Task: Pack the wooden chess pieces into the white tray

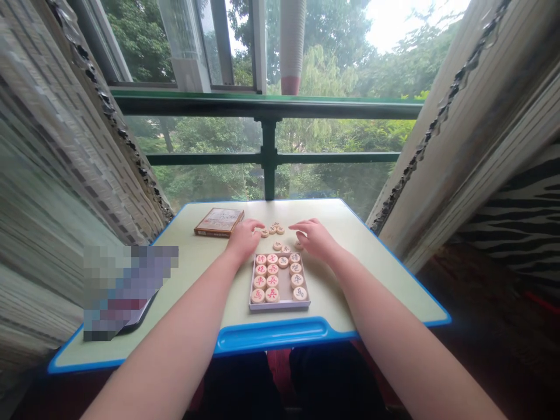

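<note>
Round wooden Chinese chess pieces (272, 280) with red characters fill the two left columns of a shallow white box (285, 305). Black-lettered pieces (297, 280) line its right side, and another black one (283, 262) sits at the far end of the third column. My left hand (245, 239) is beyond the box's left corner, fingers curved and apart, its tips close to a loose piece (265, 233). Across from it, my right hand (318, 239) has its fingers stretched out above a partly hidden piece (298, 245). Several more loose pieces (277, 246) lie between my hands.
A flat brown box lid (219, 222) lies at the back left of the pale, blue-edged table (367, 286). A phone-like device, partly blurred out (131, 297), leans at the left edge. Curtains (420, 146) flank the window, with a green railing (269, 105) behind the table.
</note>
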Action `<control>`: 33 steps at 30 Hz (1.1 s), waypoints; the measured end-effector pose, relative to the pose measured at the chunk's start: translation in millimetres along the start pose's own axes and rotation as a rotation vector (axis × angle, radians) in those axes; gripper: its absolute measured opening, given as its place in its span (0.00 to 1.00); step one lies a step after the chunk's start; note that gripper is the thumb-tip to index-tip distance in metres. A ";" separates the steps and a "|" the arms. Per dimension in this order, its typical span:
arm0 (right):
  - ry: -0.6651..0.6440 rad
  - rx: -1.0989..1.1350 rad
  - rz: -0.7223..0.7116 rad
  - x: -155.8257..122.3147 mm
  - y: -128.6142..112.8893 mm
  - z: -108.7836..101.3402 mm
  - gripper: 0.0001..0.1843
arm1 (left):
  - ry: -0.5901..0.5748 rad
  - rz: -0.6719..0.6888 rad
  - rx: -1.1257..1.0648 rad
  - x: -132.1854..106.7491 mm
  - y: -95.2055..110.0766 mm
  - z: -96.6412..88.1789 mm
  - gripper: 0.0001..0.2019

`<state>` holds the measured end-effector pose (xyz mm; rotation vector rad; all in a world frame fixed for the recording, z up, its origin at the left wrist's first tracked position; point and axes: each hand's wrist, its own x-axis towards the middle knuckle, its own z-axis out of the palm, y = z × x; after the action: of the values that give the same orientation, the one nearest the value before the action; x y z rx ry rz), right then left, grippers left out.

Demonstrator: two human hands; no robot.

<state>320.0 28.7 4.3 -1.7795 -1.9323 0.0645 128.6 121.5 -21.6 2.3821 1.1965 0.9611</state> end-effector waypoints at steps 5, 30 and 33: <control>-0.074 0.044 0.011 3.2 1.8 4.7 0.19 | -0.084 -0.001 -0.017 1.7 -8.6 9.3 0.18; 0.055 0.198 0.012 9.3 2.3 14.4 0.16 | -0.257 -0.107 -0.159 28.2 -11.4 15.0 0.15; 0.076 0.279 0.138 9.8 2.8 15.4 0.16 | -0.229 -0.085 -0.121 28.9 -10.1 13.8 0.12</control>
<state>316.5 43.0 -6.9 -1.6981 -1.6551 0.2949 144.4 150.9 -24.6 2.2556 1.1103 0.6918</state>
